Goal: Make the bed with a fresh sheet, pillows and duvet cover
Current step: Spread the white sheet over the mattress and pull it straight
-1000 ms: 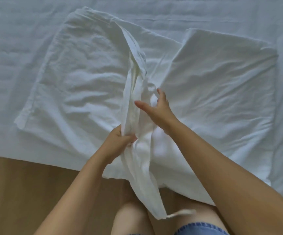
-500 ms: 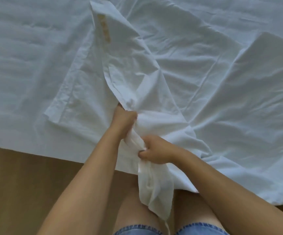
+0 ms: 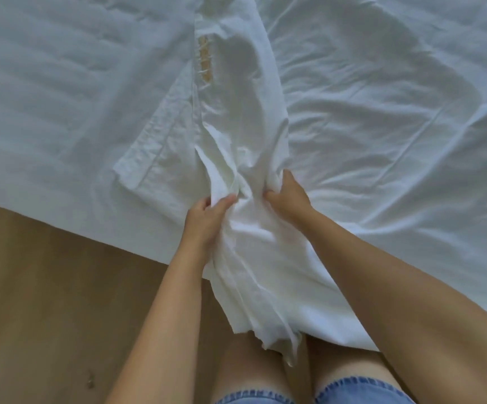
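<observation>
1. The hands are both closed on the white cover (image 3: pixel 236 118). The left hand (image 3: pixel 207 212) curls fingers and thumb round a bunched fold, and the right hand (image 3: pixel 288 196) pinches gathered cloth just to its right.
2. The white cover lies across the near edge of the bed (image 3: pixel 76 220). It runs from a yellowish stitched patch (image 3: pixel 204 62) at the far end, through the hands, to a loose end (image 3: pixel 265 316) hanging in front of the knees. I cannot tell whether it is a pillowcase or the duvet cover.
3. The hands grip a wad, not a single hem, so a pull may drag several layers together and twist the cover instead of opening it.
4. The loose end hangs above the floor (image 3: pixel 46 301), so extra slack could let it touch down and get dirty.
5. A hard tug toward the near side could rumple the sheet (image 3: pixel 46 141) underneath or drag it off the edge.
</observation>
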{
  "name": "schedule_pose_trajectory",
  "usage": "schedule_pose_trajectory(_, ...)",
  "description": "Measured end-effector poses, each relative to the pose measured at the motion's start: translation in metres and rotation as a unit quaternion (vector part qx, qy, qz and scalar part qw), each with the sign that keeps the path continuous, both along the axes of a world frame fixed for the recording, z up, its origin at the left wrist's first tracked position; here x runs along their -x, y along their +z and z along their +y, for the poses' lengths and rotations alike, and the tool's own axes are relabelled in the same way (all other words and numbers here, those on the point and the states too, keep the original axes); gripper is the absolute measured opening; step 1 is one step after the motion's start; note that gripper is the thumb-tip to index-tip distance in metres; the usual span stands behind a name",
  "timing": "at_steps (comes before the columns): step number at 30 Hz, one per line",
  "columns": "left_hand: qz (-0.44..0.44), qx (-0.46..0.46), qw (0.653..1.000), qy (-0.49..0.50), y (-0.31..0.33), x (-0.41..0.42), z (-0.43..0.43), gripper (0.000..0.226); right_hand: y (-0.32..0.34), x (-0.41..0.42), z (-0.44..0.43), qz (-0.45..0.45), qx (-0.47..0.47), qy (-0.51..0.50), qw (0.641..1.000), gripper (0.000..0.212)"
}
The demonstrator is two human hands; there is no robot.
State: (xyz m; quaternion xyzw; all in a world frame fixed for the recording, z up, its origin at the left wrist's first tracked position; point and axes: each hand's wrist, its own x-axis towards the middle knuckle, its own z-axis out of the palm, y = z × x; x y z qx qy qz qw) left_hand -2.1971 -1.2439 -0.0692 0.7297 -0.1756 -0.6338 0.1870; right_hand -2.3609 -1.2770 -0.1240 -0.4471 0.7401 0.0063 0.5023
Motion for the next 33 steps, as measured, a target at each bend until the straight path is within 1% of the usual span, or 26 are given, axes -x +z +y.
schedule_pose_trajectory(1,0.051,-0.032,0.998,0.022,-0.003,-0.002,-0.005,0.076,0.008,-0.009,0.007,-0.04,0.01,0.043,0.998,0.057)
schedule_pose_trajectory(2,0.081,-0.035,0.995,0.041,-0.005,-0.004,-0.009,0.106,0.015,-0.017,0.016,-0.081,0.008,0.09,0.993,0.053)
schedule_pose_trajectory(3,0.087,-0.028,0.994,0.056,-0.008,-0.005,-0.011,0.12,0.022,-0.027,0.027,-0.113,-0.002,0.142,0.983,0.05)
schedule_pose_trajectory(5,0.066,0.0,0.995,0.076,-0.012,-0.007,-0.008,0.116,0.035,-0.044,0.049,-0.15,-0.021,0.246,0.957,0.038)
schedule_pose_trajectory(7,0.021,0.004,0.998,0.056,-0.018,-0.01,0.007,0.093,0.039,-0.053,0.066,-0.168,-0.041,0.312,0.934,0.016)
schedule_pose_trajectory(8,-0.022,0.004,0.999,0.029,-0.022,-0.013,0.017,0.077,0.039,-0.055,0.069,-0.172,-0.052,0.331,0.926,0.008)
schedule_pose_trajectory(10,-0.132,0.001,0.991,-0.032,-0.026,-0.02,0.033,0.051,0.034,-0.056,0.07,-0.187,-0.056,0.346,0.918,0.012)
schedule_pose_trajectory(12,-0.203,0.02,0.979,-0.03,-0.027,-0.027,0.043,0.037,0.027,-0.055,0.063,-0.216,-0.039,0.278,0.935,0.014)
schedule_pose_trajectory(13,-0.214,0.034,0.976,-0.014,-0.028,-0.029,0.047,0.034,0.024,-0.054,0.056,-0.221,-0.016,0.206,0.953,0.013)
schedule_pose_trajectory(14,-0.216,0.045,0.975,0.003,-0.029,-0.031,0.051,0.032,0.019,-0.051,0.046,-0.199,0.017,0.133,0.971,0.017)
schedule_pose_trajectory(15,-0.217,0.05,0.975,0.019,-0.031,-0.031,0.053,0.031,0.015,-0.046,0.035,-0.145,0.051,0.087,0.984,0.025)
schedule_pose_trajectory(17,-0.215,0.045,0.974,0.049,-0.033,-0.031,0.056,0.031,0.009,-0.036,0.017,-0.025,0.091,0.08,0.992,0.046)
schedule_pose_trajectory(18,-0.209,0.035,0.975,0.066,-0.033,-0.031,0.056,0.032,0.008,-0.035,0.013,-0.009,0.096,0.09,0.991,0.057)
schedule_pose_trajectory(19,-0.202,0.024,0.976,0.08,-0.034,-0.031,0.055,0.035,0.007,-0.038,0.011,-0.034,0.093,0.087,0.991,0.068)
schedule_pose_trajectory(20,-0.194,0.022,0.977,0.085,-0.033,-0.031,0.054,0.037,0.008,-0.046,0.011,-0.091,0.083,0.054,0.991,0.077)
schedule_pose_trajectory(21,-0.187,0.028,0.979,0.081,-0.033,-0.031,0.055,0.039,0.013,-0.058,0.01,-0.16,0.067,-0.014,0.985,0.084)
schedule_pose_trajectory(23,-0.171,0.052,0.982,0.065,-0.027,-0.031,0.058,0.043,0.022,-0.091,0.002,-0.27,0.056,-0.148,0.95,0.083)
schedule_pose_trajectory(24,-0.166,0.066,0.982,0.069,-0.024,-0.03,0.061,0.046,0.022,-0.108,-0.003,-0.287,0.066,-0.154,0.943,0.076)
schedule_pose_trajectory(25,-0.164,0.076,0.98,0.085,-0.019,-0.03,0.066,0.048,0.023,-0.126,-0.008,-0.284,0.073,-0.117,0.949,0.07)
schedule_pose_trajectory(26,-0.163,0.083,0.976,0.118,-0.015,-0.029,0.071,0.05,0.025,-0.143,-0.011,-0.273,0.068,-0.048,0.958,0.066)
schedule_pose_trajectory(27,-0.164,0.09,0.969,0.163,-0.011,-0.03,0.079,0.05,0.028,-0.161,-0.013,-0.263,0.051,0.042,0.963,0.064)
schedule_pose_trajectory(28,-0.171,0.098,0.959,0.206,-0.007,-0.032,0.087,0.047,0.029,-0.178,-0.011,-0.264,0.025,0.137,0.954,0.064)
schedule_pose_trajectory(30,-0.183,0.086,0.94,0.275,-0.003,-0.037,0.106,0.045,0.03,-0.209,0.001,-0.284,-0.04,0.311,0.906,0.063)
schedule_pose_trajectory(31,-0.18,0.061,0.933,0.306,-0.004,-0.039,0.113,0.047,0.029,-0.222,0.01,-0.285,-0.077,0.376,0.879,0.063)
schedule_pose_trajectory(32,-0.175,0.023,0.927,0.33,-0.007,-0.042,0.119,0.051,0.025,-0.233,0.018,-0.274,-0.109,0.416,0.86,0.064)
schedule_pose_trajectory(33,-0.169,-0.015,0.923,0.345,-0.012,-0.046,0.121,0.057,0.019,-0.238,0.025,-0.258,-0.127,0.427,0.857,0.066)
